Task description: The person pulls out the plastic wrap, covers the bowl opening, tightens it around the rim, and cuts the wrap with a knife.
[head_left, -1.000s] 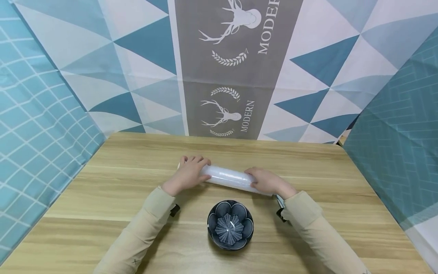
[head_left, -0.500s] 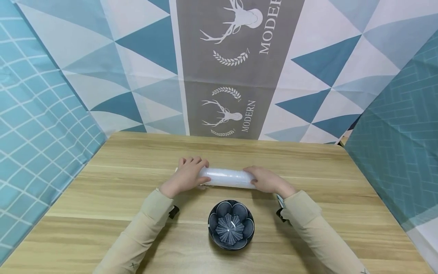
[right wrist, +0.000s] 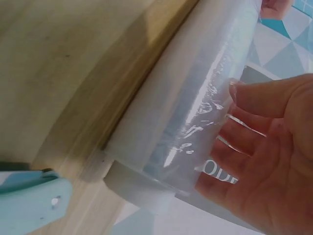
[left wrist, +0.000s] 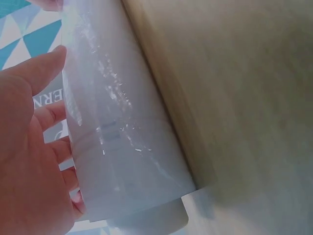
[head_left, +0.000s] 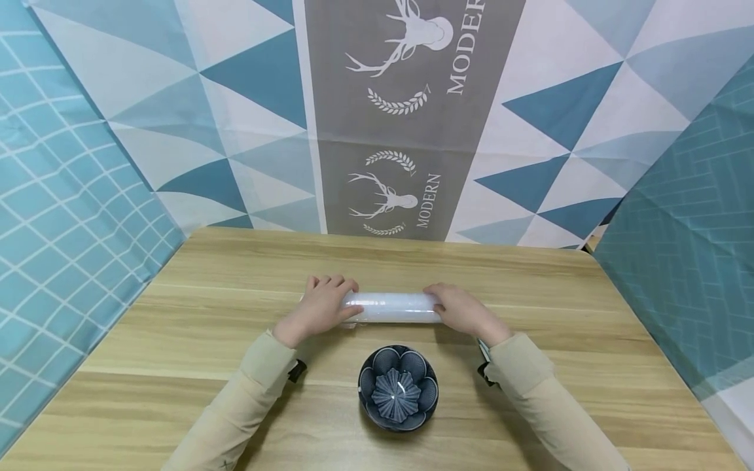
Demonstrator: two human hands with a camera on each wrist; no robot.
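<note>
Lying crosswise on the table, beyond the bowl, is a roll of clear plastic wrap (head_left: pixel 393 307) on a pale core. My left hand (head_left: pixel 321 304) grips its left part, thumb on the near side and fingers over the far side. The right hand (head_left: pixel 462 309) holds the other end in a similar way. Both wrist views show the film's shiny, slightly wrinkled surface and the core (left wrist: pixel 151 218) sticking out at the end. Between the hands and my body stands a dark blue flower-patterned bowl (head_left: pixel 398 388), touched by neither.
A light teal object (right wrist: pixel 34 203) with a small hole lies on the wooden table (head_left: pixel 530 418) near my right wrist; its kind is unclear. Patterned cloth (head_left: pixel 389 150) hangs behind the table, and tiled-pattern cloth (head_left: pixel 71 196) covers the left side.
The roll has turned from a slant to nearly level across the table, its right end moving away from me. Both hands keep their hold. The bowl has stayed put.
</note>
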